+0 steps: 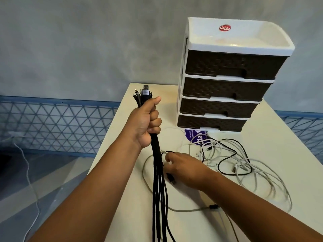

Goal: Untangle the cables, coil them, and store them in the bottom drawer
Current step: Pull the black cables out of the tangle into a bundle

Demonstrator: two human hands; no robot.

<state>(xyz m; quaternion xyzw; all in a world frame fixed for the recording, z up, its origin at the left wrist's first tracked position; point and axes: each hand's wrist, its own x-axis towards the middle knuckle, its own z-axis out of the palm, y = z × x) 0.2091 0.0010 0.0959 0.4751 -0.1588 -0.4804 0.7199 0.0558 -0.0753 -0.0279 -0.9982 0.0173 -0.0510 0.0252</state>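
We see the left hand [148, 123] clenched around a bundle of black cables [158, 180], plug ends up, raised over the cream table [262, 130]. The right hand [181, 167] seems to pinch a black connector [170, 178] beside tangled white cables [244, 165].

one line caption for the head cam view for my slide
Left hand grips black cables; right hand picks at the table's tangle.
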